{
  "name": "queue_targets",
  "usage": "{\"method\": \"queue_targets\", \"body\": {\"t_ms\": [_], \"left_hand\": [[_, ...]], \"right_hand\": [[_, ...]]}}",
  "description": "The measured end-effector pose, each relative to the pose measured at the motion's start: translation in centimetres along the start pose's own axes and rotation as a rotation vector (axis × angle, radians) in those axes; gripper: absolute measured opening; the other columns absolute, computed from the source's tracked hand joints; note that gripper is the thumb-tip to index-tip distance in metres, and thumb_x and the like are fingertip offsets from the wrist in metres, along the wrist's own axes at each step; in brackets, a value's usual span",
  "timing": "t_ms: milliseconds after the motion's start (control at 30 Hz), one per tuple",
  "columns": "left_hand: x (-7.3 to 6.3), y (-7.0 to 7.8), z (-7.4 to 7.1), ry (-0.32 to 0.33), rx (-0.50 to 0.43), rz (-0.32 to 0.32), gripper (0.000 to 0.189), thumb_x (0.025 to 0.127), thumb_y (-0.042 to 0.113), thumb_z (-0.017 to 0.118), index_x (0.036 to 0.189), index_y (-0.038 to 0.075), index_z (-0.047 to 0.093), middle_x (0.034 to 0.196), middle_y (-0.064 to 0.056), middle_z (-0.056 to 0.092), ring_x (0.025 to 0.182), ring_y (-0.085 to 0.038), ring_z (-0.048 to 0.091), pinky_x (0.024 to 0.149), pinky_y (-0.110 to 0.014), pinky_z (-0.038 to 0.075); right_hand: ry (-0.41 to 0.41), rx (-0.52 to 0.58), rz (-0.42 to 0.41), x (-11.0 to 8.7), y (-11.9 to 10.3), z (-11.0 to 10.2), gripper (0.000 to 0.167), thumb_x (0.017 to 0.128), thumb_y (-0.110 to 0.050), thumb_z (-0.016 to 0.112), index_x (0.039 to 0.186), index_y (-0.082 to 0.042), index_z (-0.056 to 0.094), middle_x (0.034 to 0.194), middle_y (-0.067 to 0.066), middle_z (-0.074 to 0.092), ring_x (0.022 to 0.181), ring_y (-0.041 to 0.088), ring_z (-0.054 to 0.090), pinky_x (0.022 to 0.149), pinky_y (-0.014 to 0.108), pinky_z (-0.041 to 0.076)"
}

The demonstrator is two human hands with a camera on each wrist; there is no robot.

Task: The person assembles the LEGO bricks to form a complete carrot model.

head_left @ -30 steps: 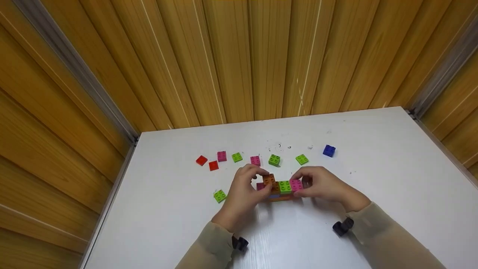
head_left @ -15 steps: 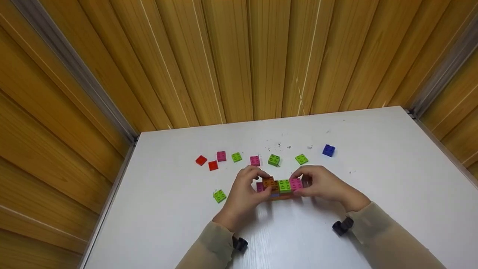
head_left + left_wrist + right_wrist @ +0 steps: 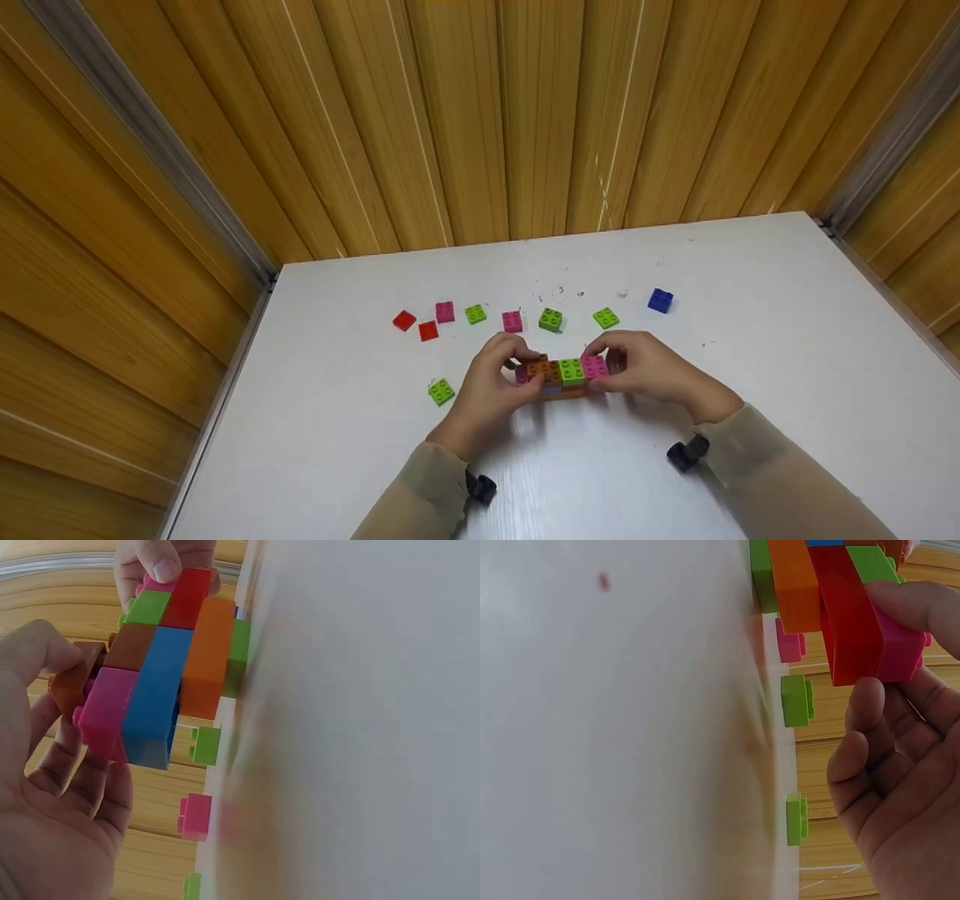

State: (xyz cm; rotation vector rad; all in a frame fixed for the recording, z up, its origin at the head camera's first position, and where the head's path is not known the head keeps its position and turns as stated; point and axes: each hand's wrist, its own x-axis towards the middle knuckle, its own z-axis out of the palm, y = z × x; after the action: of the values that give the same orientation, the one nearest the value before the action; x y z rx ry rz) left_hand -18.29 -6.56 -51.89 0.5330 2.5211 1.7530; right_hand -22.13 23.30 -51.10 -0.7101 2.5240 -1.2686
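Note:
A stack of toy building bricks stands on the white table, made of a green bottom, an orange brick [image 3: 208, 660], a blue brick [image 3: 157, 690] beside a red brick [image 3: 847, 622], and a top row of pink, brown, green and pink. My left hand [image 3: 491, 382] pinches an orange-brown brick [image 3: 71, 686] at the stack's left end. That brick lies over the brown brick and the left pink brick [image 3: 109, 709], looking slightly tilted in the left wrist view. With thumb and fingers, my right hand [image 3: 652, 375] grips the right-end pink brick [image 3: 900, 649].
Behind the stack lie two red pieces [image 3: 404, 321], two pink bricks [image 3: 445, 312], several green bricks [image 3: 550, 320] and a blue brick [image 3: 661, 300]. One light green brick [image 3: 441, 391] lies left of my left hand. A wood-look wall [image 3: 465, 127] rises behind the table.
My left hand has lowered the orange-brown brick from just above the stack onto its top row. The right hand keeps its grip on the pink end brick, almost still.

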Motion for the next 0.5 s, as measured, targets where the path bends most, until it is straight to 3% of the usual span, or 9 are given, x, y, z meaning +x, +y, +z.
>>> {"method": "queue_targets", "body": {"t_ms": [267, 500], "left_hand": [[-0.14, 0.05, 0.71, 0.003, -0.08, -0.037, 0.015, 0.106, 0.024, 0.082, 0.117, 0.025, 0.071, 0.127, 0.007, 0.067, 0.121, -0.013, 0.065, 0.112, -0.033, 0.056], [-0.31, 0.48, 0.96, 0.021, -0.126, -0.187, 0.027, 0.108, 0.037, 0.079, 0.129, 0.023, 0.07, 0.13, 0.005, 0.072, 0.12, -0.017, 0.063, 0.106, -0.037, 0.055]], "right_hand": [[0.005, -0.008, 0.002, -0.14, 0.16, 0.08, 0.035, 0.089, -0.022, 0.097, 0.121, -0.017, 0.082, 0.1, 0.001, 0.071, 0.091, 0.016, 0.061, 0.077, 0.022, 0.051], [-0.001, -0.006, 0.003, -0.01, 0.03, 0.06, 0.037, 0.089, -0.022, 0.097, 0.122, -0.015, 0.081, 0.095, 0.002, 0.067, 0.086, 0.014, 0.058, 0.073, 0.023, 0.049]]}}
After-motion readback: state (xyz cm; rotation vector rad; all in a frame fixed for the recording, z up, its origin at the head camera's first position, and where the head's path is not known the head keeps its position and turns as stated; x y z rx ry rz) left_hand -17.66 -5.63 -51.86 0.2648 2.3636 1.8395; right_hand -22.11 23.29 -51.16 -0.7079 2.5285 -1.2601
